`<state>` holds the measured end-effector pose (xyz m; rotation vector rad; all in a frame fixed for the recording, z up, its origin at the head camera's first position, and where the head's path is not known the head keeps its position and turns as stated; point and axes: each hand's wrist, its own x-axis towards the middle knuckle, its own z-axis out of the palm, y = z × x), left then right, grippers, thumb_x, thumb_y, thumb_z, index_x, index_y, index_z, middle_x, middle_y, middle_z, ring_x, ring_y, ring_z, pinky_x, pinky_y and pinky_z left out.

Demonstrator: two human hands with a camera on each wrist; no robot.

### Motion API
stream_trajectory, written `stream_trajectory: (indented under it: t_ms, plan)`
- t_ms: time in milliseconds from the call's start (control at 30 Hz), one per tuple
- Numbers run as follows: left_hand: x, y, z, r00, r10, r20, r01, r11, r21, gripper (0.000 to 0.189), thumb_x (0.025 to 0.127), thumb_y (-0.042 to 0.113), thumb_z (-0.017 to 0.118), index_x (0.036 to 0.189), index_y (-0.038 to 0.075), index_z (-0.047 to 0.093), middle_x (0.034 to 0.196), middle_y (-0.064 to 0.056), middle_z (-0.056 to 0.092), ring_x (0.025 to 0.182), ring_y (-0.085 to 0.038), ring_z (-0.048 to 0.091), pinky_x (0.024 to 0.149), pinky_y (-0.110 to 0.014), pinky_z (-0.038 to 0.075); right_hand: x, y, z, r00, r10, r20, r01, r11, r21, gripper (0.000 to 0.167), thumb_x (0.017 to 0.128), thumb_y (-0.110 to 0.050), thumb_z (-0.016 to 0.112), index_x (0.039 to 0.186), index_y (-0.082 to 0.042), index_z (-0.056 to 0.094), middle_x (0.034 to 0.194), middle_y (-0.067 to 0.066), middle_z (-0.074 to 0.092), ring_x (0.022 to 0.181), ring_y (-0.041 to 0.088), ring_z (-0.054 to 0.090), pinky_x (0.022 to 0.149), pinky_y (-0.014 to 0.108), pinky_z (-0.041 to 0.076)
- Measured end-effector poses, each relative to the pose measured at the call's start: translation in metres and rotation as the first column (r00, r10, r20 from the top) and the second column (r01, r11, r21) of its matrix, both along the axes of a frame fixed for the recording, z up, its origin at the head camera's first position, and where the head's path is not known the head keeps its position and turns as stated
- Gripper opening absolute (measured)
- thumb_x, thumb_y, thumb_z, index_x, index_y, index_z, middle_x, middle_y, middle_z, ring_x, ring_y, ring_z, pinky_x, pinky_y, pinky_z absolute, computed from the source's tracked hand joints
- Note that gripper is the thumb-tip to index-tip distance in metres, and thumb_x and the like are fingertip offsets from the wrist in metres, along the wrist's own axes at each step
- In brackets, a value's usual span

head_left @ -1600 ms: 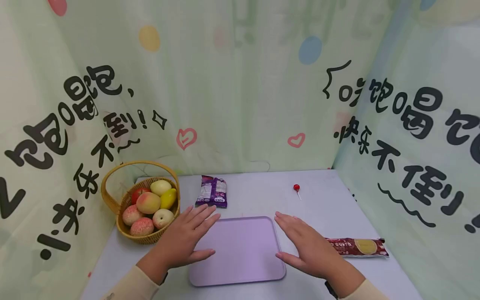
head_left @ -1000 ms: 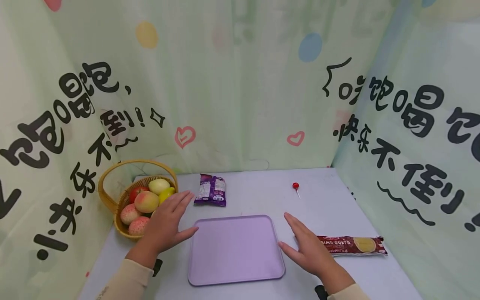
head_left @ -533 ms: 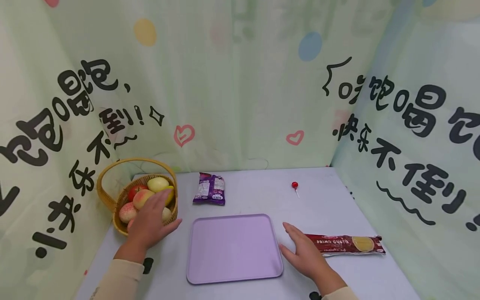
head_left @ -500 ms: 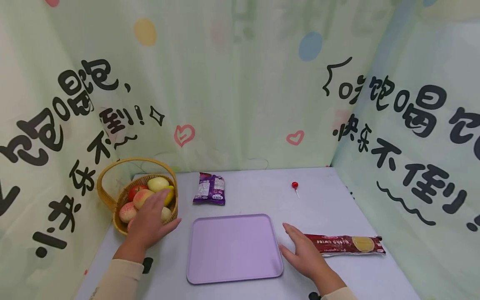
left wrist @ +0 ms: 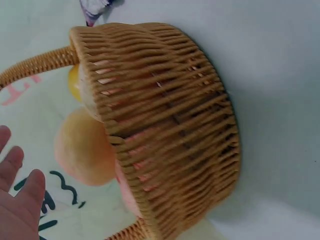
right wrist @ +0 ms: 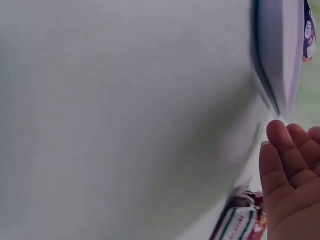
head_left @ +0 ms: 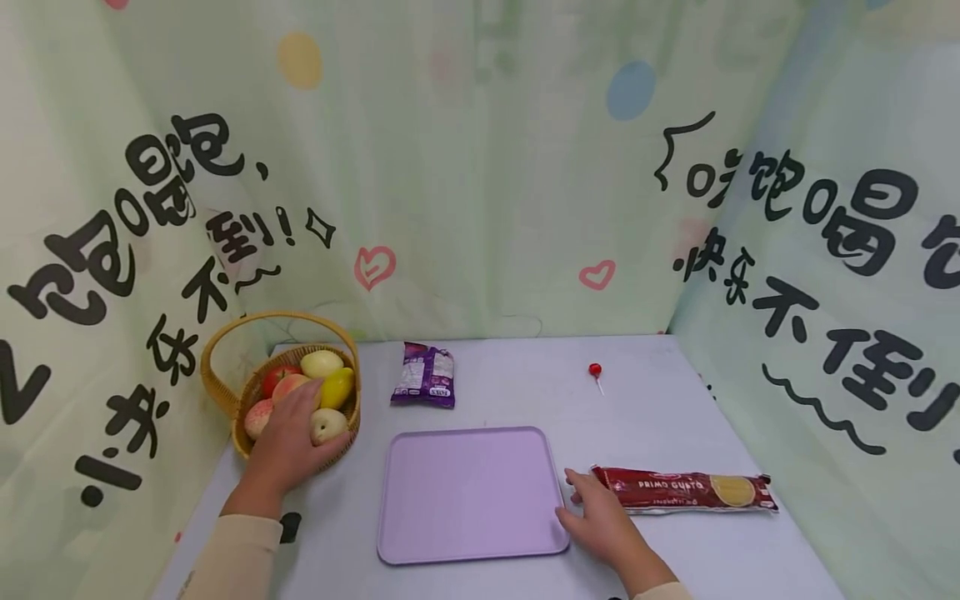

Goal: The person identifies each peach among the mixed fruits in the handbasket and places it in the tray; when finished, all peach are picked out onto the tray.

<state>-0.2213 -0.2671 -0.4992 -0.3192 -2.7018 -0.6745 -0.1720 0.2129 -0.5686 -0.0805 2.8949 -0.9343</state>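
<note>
My left hand point(head_left: 285, 446) is over the near side of a wicker basket point(left wrist: 175, 125) of fruit, its fingers spread with nothing in them. Under and around the fingers sit a peach point(left wrist: 86, 147), a yellow lemon-like fruit point(head_left: 337, 388) and a pale round fruit point(head_left: 328, 426); the hand hides part of the contents. Beside the right edge of a lilac tray point(head_left: 472, 500) is my right hand point(head_left: 600, 521), fingers relaxed and holding nothing. A dark red packet of spaghetti point(head_left: 682, 490) lies just right of that hand, its left end near the fingers.
At the back of the white table point(head_left: 517, 383) lies a purple snack bag point(head_left: 423, 377). A red lollipop point(head_left: 595, 369) lies at the back right. The basket's tall arched handle point(head_left: 281, 314) rises over the fruit. Printed curtains point(head_left: 487, 167) enclose the back and sides.
The left hand has moved left from the tray's far left corner to above the fruit basket. The right hand has drawn lower and nearer, uncovering more of the spaghetti packet.
</note>
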Motion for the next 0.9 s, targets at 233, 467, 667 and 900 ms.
stream_trajectory:
  t_ms: [233, 467, 667, 900]
  plan:
    - [-0.003, -0.012, -0.01, 0.999, 0.02, 0.035, -0.021, 1.0, 0.016, 0.09, 0.084, 0.043, 0.083, 0.152, 0.004, 0.039, 0.15, -0.017, 0.044, 0.141, -0.039, 0.035, 0.112, -0.064, 0.035, 0.001, -0.003, -0.014, 0.999, -0.03, 0.034, 0.03, 1.0, -0.001, 0.063, 0.085, -0.024, 0.082, 0.138, 0.002, 0.059, 0.11, 0.003, 0.068, 0.093, 0.015, 0.06, 0.092, 0.048, 0.054]
    - [-0.007, -0.013, -0.015, 0.994, 0.025, 0.102, -0.03, 0.999, 0.043, 0.09, 0.087, 0.046, 0.079, 0.154, 0.004, 0.037, 0.152, -0.02, 0.042, 0.143, -0.041, 0.034, 0.114, -0.065, 0.032, 0.001, -0.001, -0.021, 0.997, -0.028, 0.07, 0.03, 0.999, -0.029, 0.06, 0.085, -0.015, 0.08, 0.137, 0.006, 0.059, 0.096, -0.001, 0.061, 0.079, 0.012, 0.051, 0.064, 0.024, 0.046]
    - [-0.016, -0.014, -0.016, 0.996, 0.047, 0.07, -0.049, 0.998, 0.034, 0.085, 0.084, 0.041, 0.082, 0.148, 0.003, 0.041, 0.147, -0.02, 0.045, 0.13, -0.042, 0.043, 0.108, -0.065, 0.037, 0.003, 0.001, -0.022, 0.998, -0.028, 0.065, 0.031, 0.998, -0.051, 0.057, 0.084, -0.01, 0.078, 0.136, 0.006, 0.06, 0.095, 0.0, 0.061, 0.08, 0.013, 0.051, 0.063, 0.024, 0.045]
    - [-0.029, -0.03, -0.01, 0.99, 0.121, 0.074, -0.122, 0.993, 0.006, 0.079, 0.085, 0.037, 0.08, 0.144, 0.001, 0.04, 0.143, -0.022, 0.046, 0.125, -0.046, 0.041, 0.101, -0.069, 0.036, 0.003, -0.001, -0.027, 0.998, -0.014, 0.058, 0.018, 0.997, -0.075, 0.053, 0.084, -0.004, 0.076, 0.134, 0.006, 0.061, 0.096, 0.0, 0.061, 0.084, 0.012, 0.052, 0.068, 0.026, 0.048]
